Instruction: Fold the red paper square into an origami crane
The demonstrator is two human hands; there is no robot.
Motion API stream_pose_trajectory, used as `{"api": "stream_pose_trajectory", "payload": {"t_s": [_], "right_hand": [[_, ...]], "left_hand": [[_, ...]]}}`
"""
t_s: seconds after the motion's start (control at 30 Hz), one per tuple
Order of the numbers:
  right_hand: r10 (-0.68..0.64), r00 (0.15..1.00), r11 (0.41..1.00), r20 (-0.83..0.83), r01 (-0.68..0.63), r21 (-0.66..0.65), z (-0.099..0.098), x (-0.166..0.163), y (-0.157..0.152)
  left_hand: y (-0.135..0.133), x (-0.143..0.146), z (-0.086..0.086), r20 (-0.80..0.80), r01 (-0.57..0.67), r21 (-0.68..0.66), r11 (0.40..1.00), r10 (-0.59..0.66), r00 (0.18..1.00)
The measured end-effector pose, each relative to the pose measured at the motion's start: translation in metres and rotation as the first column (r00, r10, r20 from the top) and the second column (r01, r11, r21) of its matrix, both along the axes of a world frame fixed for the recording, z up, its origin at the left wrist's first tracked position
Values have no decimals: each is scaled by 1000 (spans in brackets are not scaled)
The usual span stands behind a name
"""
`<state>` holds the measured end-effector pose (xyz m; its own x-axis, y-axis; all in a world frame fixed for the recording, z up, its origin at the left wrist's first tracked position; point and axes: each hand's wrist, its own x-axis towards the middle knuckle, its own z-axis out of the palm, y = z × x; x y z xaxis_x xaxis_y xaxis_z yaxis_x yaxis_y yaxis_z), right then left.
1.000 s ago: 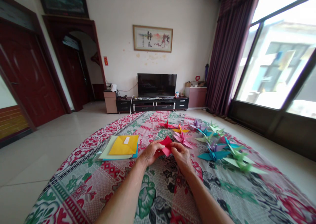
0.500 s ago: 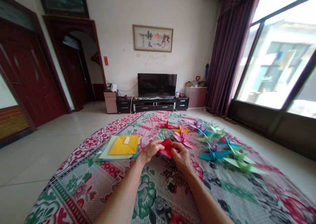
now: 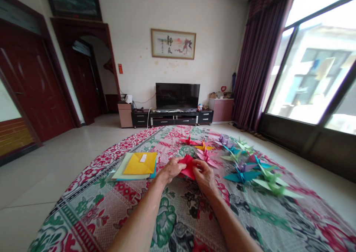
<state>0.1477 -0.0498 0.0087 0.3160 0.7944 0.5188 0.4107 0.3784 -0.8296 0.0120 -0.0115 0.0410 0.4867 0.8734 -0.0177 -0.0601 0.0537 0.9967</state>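
Observation:
A piece of folded red origami paper is held between my two hands, just above the patterned tablecloth. My left hand pinches its left side, thumb on top. On the opposite side my right hand grips the paper with thumb and fingers closed. The undersides of the folds are hidden by my fingers. Beyond my hands sit a pink paper crane, a yellow paper crane and a red paper crane.
Left of my hands lies a stack of coloured paper, a yellow sheet on top. Several folded cranes spread over the right side, including a blue crane and a green crane. The floral tablecloth covers a round table; a television stands beyond.
The red paper appears slightly more opened out, with its lower part showing larger between my hands. Both hands stay in nearly the same place; the view has shifted a little.

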Motion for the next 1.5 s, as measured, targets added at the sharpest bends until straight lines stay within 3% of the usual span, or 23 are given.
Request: {"api": "stream_pose_trajectory", "payload": {"t_s": [0.27,0.4,0.57,0.83,1.07,1.5], "right_hand": [[84,981,996,-174,-90,-23,-4,-2,5],[41,951,996,-308,-64,-66,-4,-4,7],[-5,985,990,-173,-20,-143,-8,-4,7],[-48,999,998,-22,47,-46,-3,-7,1],[-49,987,998,154,44,36,6,-10,-9],[-85,984,993,157,72,90,0,-4,-2]], "left_hand": [[4,10,-8,63,-183,10,983,182,981],[4,14,-10,47,-277,16,961,276,960],[-1,15,-5,57,-307,16,952,305,951],[2,15,-7,29,-357,84,930,356,934],[8,14,-13,39,-334,60,941,332,942],[-6,10,3,76,-129,20,991,127,989]]}}
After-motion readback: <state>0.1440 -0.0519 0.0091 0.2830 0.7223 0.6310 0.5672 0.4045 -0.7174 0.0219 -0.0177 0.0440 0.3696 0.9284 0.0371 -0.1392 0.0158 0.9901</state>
